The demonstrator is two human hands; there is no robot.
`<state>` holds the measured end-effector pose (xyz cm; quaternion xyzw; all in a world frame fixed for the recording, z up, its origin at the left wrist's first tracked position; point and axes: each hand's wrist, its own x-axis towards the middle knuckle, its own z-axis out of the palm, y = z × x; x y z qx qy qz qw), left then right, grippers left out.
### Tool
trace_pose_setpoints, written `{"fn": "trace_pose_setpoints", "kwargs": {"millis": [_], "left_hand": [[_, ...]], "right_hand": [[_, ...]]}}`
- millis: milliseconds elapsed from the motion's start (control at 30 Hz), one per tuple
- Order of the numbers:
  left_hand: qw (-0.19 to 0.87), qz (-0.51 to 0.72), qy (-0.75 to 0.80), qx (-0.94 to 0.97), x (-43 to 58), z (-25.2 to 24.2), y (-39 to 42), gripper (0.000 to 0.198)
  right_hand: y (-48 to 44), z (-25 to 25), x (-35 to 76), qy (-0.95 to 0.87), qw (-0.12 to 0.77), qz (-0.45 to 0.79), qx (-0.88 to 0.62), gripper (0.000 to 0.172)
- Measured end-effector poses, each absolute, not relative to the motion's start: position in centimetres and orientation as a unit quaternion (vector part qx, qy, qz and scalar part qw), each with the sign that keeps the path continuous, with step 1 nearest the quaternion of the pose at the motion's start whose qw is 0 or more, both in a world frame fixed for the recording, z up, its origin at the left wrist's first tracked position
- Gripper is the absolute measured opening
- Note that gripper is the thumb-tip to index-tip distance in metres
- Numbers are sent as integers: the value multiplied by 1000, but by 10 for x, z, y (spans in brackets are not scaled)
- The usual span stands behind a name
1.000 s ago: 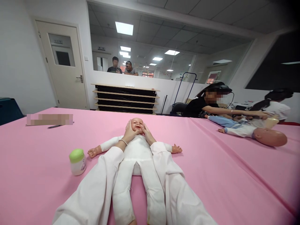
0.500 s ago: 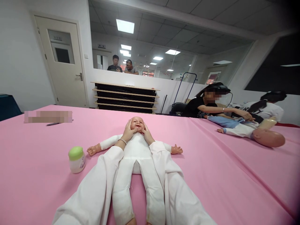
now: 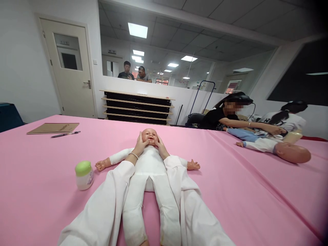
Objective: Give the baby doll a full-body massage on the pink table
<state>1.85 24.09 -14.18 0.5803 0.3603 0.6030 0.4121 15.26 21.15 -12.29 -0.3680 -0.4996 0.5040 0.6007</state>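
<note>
A baby doll (image 3: 150, 164) with a white cloth body lies on its back, its arms spread wide and its legs towards me. My left hand (image 3: 140, 144), with a beaded bracelet at the wrist, cups one side of the doll's head (image 3: 150, 134). Against the other cheek rests my right hand (image 3: 161, 146). Both thumbs lie on the lower face near the mouth, while the fingers run up along the sides of the head. To the left, close to one doll hand, stands a jar (image 3: 84, 176) with a green lid.
Pink cloth covers the table (image 3: 230, 191). A brown notebook (image 3: 53, 128) and a pen (image 3: 66, 134) lie at the far left. At the right, a co-worker (image 3: 230, 112) reaches over another doll (image 3: 292, 152). A bottle (image 3: 293, 136) stands beside that doll.
My hands stay around the doll's head, with the thumbs shifted slightly apart on the lower face. The co-worker's hand has moved right over the other doll.
</note>
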Motion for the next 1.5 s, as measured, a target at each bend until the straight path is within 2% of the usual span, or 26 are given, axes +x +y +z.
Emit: {"fn": "trace_pose_setpoints", "kwargs": {"millis": [133, 367, 700, 967, 1200, 1500], "left_hand": [[392, 589, 375, 599, 16, -138, 234, 106], [394, 590, 376, 595, 16, -134, 230, 104], [523, 580, 317, 539, 13, -131, 232, 82], [516, 588, 314, 538, 13, -130, 231, 78], [443, 599, 338, 574, 13, -130, 225, 96], [463, 599, 334, 561, 13, -133, 231, 85]], "right_hand": [[206, -122, 154, -511, 599, 481, -386, 83], [213, -126, 156, -506, 607, 465, -400, 84], [224, -134, 159, -481, 607, 515, -368, 72], [219, -129, 158, -480, 606, 506, -383, 59], [208, -123, 155, -525, 602, 457, -391, 85], [212, -126, 157, -518, 604, 462, -392, 83]]}}
